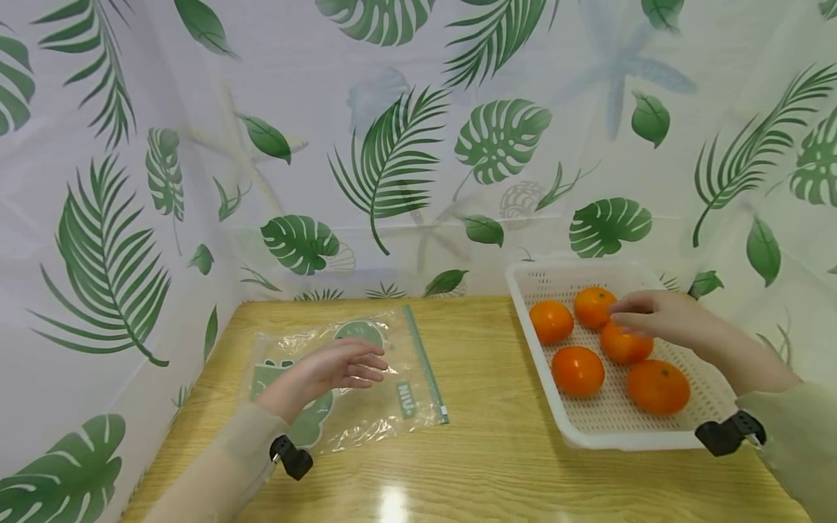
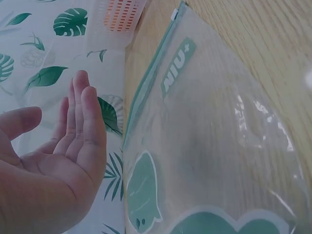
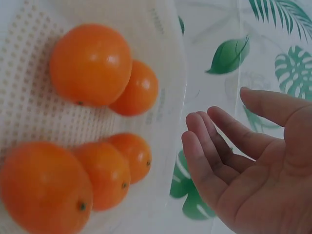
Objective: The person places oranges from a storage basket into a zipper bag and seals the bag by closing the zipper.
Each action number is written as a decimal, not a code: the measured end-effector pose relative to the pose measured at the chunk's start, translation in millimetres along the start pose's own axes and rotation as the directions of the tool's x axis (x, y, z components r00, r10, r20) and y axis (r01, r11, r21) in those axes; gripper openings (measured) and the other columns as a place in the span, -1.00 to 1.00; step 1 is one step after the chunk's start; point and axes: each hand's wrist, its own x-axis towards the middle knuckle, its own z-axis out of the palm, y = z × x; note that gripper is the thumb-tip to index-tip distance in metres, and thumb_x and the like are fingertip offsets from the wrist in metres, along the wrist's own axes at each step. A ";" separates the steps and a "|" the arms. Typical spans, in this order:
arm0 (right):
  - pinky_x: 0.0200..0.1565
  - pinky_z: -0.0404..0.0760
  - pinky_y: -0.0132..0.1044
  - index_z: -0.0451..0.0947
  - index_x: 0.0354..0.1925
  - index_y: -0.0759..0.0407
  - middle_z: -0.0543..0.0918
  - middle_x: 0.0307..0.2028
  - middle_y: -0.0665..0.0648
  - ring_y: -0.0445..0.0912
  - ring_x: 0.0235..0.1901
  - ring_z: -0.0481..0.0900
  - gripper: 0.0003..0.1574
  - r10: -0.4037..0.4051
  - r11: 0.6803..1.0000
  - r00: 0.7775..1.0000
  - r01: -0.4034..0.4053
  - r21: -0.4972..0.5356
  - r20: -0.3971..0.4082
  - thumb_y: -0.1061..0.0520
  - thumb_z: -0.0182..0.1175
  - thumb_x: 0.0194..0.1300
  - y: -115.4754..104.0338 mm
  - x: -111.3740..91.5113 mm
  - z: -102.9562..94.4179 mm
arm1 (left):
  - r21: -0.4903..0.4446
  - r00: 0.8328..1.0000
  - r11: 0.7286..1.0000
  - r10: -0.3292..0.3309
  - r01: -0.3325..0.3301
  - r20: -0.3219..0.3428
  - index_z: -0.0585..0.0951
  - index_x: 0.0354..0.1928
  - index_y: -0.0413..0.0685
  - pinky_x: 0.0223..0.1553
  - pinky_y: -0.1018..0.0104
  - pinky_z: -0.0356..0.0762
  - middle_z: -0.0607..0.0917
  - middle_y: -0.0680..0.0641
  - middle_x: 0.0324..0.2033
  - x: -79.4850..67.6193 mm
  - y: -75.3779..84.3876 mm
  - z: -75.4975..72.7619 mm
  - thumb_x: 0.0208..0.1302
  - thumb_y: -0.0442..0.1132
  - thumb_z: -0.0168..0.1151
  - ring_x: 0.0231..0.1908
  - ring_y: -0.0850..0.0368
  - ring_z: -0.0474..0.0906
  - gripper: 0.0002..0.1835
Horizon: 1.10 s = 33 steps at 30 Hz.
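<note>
My left hand (image 1: 340,365) hovers over a clear zip bag (image 1: 373,407) with green prints and a green slider edge, lying flat on the table. In the left wrist view its fingers (image 2: 89,117) are extended and hold nothing. Above the white basket (image 1: 562,428) at the right is my right hand (image 1: 660,318), with relaxed fingers and nothing in its grasp. Several oranges lie in that basket, among them a front-right orange (image 1: 658,387), a front-left orange (image 1: 578,371) and a middle orange (image 1: 624,345) partly hidden beneath the hand.
The wooden table (image 1: 484,465) ends at a white leaf-printed cloth (image 1: 418,167) that rises behind it and along both sides. A strip of table separates the bag from the basket. Each wrist carries a black camera strap (image 1: 292,457).
</note>
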 end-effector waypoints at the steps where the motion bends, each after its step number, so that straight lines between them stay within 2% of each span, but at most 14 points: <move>1: 0.15 0.76 0.11 0.47 0.35 0.47 0.63 0.24 0.50 0.12 0.04 0.75 -0.35 -0.013 1.000 1.000 0.013 0.012 0.000 -0.06 0.12 0.65 -4.2 2.3 3.0 | 0.000 1.000 1.000 0.000 0.000 0.000 0.37 0.46 -0.41 0.02 0.33 0.78 0.77 -0.12 0.06 0.1 -1.2 -1.0 0.66 -0.14 0.04 -0.15 0.23 0.78 -0.45; 7: 0.05 0.80 -0.22 0.50 0.34 0.45 0.68 0.21 0.43 0.01 0.02 0.75 -0.38 -0.044 0.995 0.999 0.043 0.091 0.012 -0.03 0.16 0.64 -29.0 20.6 17.3 | 0.002 1.000 1.000 0.002 -0.002 -0.005 0.36 0.46 -0.43 0.03 0.33 0.77 0.78 -0.03 -0.02 0.4 -5.2 -7.9 0.68 -0.14 0.01 -0.15 0.25 0.77 -0.45; 10: 0.02 0.80 -0.29 0.51 0.34 0.44 0.67 0.22 0.42 -0.01 0.02 0.75 -0.38 -0.071 0.992 0.997 0.069 0.104 0.016 -0.03 0.18 0.63 -38.5 30.8 24.0 | -0.014 1.000 1.000 -0.006 0.006 -0.015 0.36 0.47 -0.42 0.01 0.34 0.77 0.80 0.02 -0.07 1.4 -5.9 -10.6 0.68 -0.15 0.01 -0.17 0.25 0.78 -0.46; 19: 0.11 0.76 -0.12 0.57 0.30 0.42 0.69 0.22 0.41 -0.02 0.00 0.76 -0.48 -0.175 0.976 0.984 0.170 0.136 0.026 0.06 0.19 0.61 -62.3 50.0 43.4 | -0.026 1.000 1.000 -0.018 0.017 -0.022 0.34 0.49 -0.41 -0.02 0.37 0.78 0.81 -0.06 0.01 3.3 -7.5 -14.7 0.68 -0.15 0.02 -0.20 0.27 0.79 -0.44; 25: 0.18 0.77 -0.03 0.51 0.32 0.48 0.66 0.23 0.45 0.10 0.07 0.76 -0.46 -0.169 0.959 0.983 0.147 0.243 0.075 0.09 0.16 0.63 -79.3 56.1 57.2 | -0.043 0.999 0.998 -0.035 0.034 -0.021 0.33 0.49 -0.44 -0.04 0.39 0.78 0.82 -0.02 -0.05 4.6 -13.6 -17.6 0.69 -0.16 -0.01 -0.23 0.29 0.79 -0.44; 33: 0.19 0.77 -0.04 0.53 0.31 0.48 0.67 0.21 0.45 0.17 0.09 0.75 -0.48 -0.186 0.951 0.973 0.145 0.273 0.133 0.10 0.15 0.63 -99.7 64.4 81.1 | -0.049 0.999 0.998 -0.042 0.040 -0.032 0.36 0.45 -0.49 -0.03 0.39 0.79 0.83 0.00 -0.12 2.9 -25.2 -18.3 0.69 -0.22 -0.05 -0.28 0.32 0.79 -0.48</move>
